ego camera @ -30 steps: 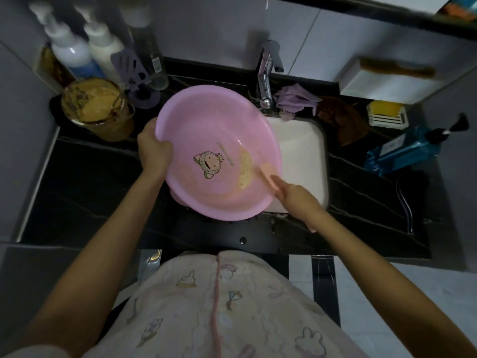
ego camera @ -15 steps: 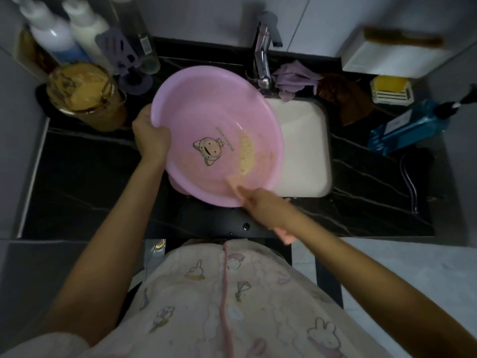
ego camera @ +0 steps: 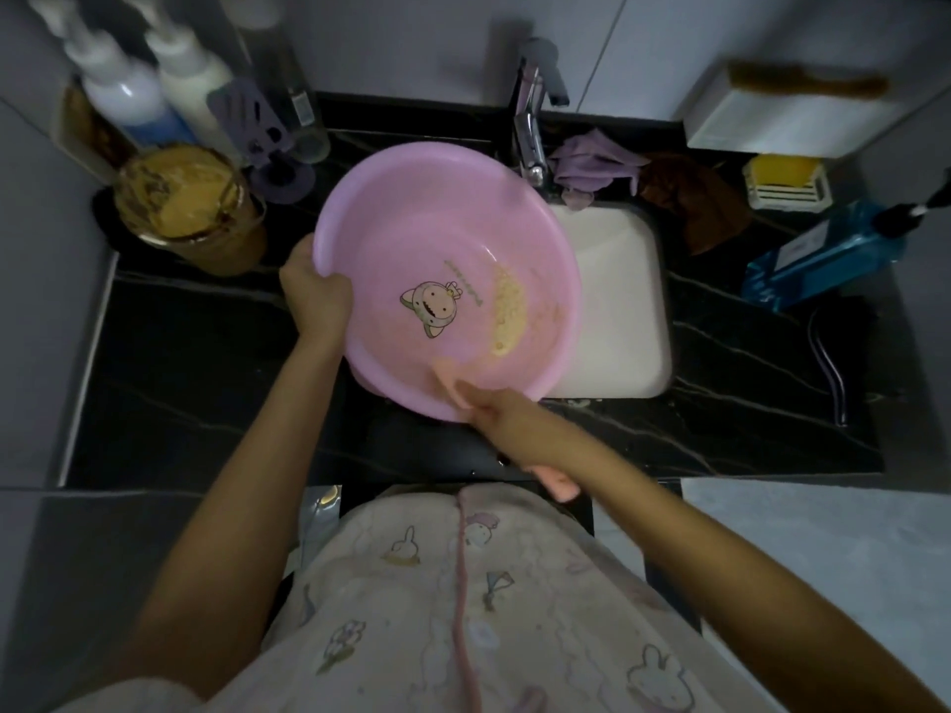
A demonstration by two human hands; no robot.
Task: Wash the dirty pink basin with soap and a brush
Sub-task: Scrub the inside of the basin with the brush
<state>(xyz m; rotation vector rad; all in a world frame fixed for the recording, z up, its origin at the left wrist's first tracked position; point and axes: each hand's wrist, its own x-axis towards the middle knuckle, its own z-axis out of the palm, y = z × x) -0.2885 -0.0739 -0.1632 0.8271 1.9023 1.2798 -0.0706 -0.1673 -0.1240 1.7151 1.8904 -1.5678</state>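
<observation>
The pink basin (ego camera: 437,239) is tilted over the left part of the white sink (ego camera: 617,301), with a cartoon sticker and a yellowish smear (ego camera: 507,311) inside. My left hand (ego camera: 316,295) grips its left rim. My right hand (ego camera: 502,416) holds a pink brush (ego camera: 553,481); the brush head (ego camera: 445,375) lies against the basin's inner wall near the front rim, and the handle end sticks out behind my wrist.
A chrome tap (ego camera: 532,126) stands behind the sink, with purple (ego camera: 586,164) and brown (ego camera: 689,198) cloths beside it. A jar of yellow-brown paste (ego camera: 182,203) and pump bottles (ego camera: 123,95) stand at the left. A blue bottle (ego camera: 823,254) lies at the right near a yellow soap dish (ego camera: 785,180).
My right hand has carried the brush from the basin's right wall round to its front wall. The view has shifted slightly; my left hand keeps its grip on the rim.
</observation>
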